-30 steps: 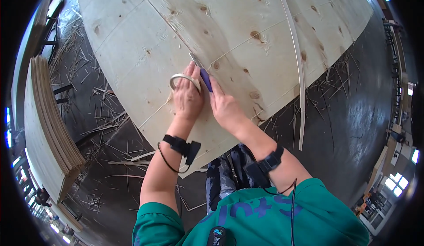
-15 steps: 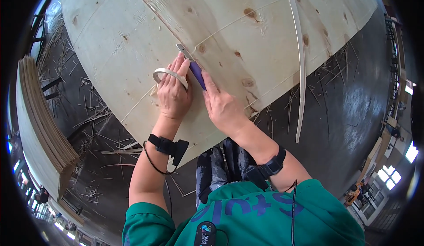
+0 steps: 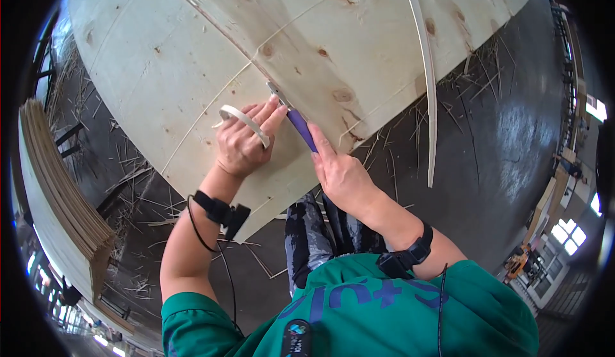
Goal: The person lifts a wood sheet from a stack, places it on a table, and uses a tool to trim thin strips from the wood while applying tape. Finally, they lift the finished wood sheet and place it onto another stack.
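Observation:
A large pale plywood sheet point(image 3: 359, 43) with brown knots lies in front of me, crossed by a long dark seam point(image 3: 221, 29). My right hand point(image 3: 346, 179) grips the purple handle of a knife point(image 3: 300, 128), its index finger stretched along the handle. The light metal tip of the knife lies at the seam. My left hand point(image 3: 241, 147) rests on the sheet just left of the knife, fingers extended, fingertips at the blade end. A cream ring, which looks like a roll of tape point(image 3: 252, 125), is looped round the left hand's fingers.
A long thin wood strip point(image 3: 428, 68) lies over the sheet and hangs past its near right edge. Thin wood scraps point(image 3: 138, 187) litter the dark floor point(image 3: 474, 165). To the left stands a stack of thin boards point(image 3: 67, 193).
Both hands and the knife have slid along the seam toward me. The sheet now appears farther up and left in the view. The ring is still on my left hand.

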A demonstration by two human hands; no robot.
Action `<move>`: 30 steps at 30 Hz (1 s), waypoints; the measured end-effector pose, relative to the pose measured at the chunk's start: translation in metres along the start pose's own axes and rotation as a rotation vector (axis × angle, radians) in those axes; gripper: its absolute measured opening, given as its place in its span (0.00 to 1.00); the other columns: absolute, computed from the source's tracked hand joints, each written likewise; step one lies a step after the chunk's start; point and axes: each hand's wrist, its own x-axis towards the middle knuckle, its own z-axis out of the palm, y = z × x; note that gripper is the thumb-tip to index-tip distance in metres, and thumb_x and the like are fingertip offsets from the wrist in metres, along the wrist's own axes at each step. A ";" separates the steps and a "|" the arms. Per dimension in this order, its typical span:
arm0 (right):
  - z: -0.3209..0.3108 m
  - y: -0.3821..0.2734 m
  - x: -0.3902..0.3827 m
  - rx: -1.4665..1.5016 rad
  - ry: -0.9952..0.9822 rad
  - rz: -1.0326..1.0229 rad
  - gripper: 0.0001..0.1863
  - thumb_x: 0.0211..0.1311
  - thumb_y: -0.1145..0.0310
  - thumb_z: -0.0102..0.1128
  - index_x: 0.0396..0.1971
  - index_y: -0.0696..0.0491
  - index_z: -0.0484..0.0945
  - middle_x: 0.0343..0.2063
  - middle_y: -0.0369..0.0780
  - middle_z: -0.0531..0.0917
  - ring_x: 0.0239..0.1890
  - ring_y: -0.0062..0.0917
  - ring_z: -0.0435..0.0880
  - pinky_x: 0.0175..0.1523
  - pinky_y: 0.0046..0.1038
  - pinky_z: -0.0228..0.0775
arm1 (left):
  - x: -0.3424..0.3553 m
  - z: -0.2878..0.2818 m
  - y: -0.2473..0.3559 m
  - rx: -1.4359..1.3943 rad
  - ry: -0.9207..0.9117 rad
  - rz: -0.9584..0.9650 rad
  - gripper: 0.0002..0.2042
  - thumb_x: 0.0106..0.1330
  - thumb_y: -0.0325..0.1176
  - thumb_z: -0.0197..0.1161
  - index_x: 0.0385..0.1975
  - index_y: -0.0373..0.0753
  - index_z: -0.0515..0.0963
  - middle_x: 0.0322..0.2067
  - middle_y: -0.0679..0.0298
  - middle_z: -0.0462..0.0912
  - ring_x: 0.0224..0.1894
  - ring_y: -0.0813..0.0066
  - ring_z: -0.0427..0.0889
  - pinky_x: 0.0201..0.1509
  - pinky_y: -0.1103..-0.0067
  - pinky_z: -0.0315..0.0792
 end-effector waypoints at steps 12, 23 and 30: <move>-0.011 -0.009 -0.010 0.070 0.006 -0.073 0.31 0.69 0.72 0.52 0.70 0.60 0.56 0.34 0.57 0.82 0.32 0.51 0.84 0.34 0.44 0.77 | -0.006 0.004 0.038 0.040 0.065 -0.244 0.23 0.65 0.23 0.55 0.62 0.34 0.69 0.62 0.50 0.74 0.65 0.56 0.74 0.70 0.64 0.65; 0.027 -0.020 0.064 -0.033 0.068 0.001 0.30 0.71 0.68 0.50 0.70 0.57 0.56 0.27 0.57 0.82 0.27 0.51 0.83 0.32 0.46 0.76 | 0.019 0.022 -0.011 0.112 0.151 -0.392 0.22 0.64 0.24 0.57 0.61 0.36 0.70 0.62 0.51 0.74 0.64 0.54 0.74 0.66 0.65 0.68; 0.009 -0.015 0.044 -0.040 -0.086 0.112 0.31 0.71 0.69 0.50 0.70 0.57 0.55 0.25 0.57 0.82 0.26 0.52 0.83 0.32 0.46 0.75 | 0.009 0.018 -0.014 0.073 0.110 -0.226 0.23 0.59 0.23 0.60 0.57 0.38 0.75 0.60 0.53 0.77 0.61 0.59 0.78 0.63 0.68 0.71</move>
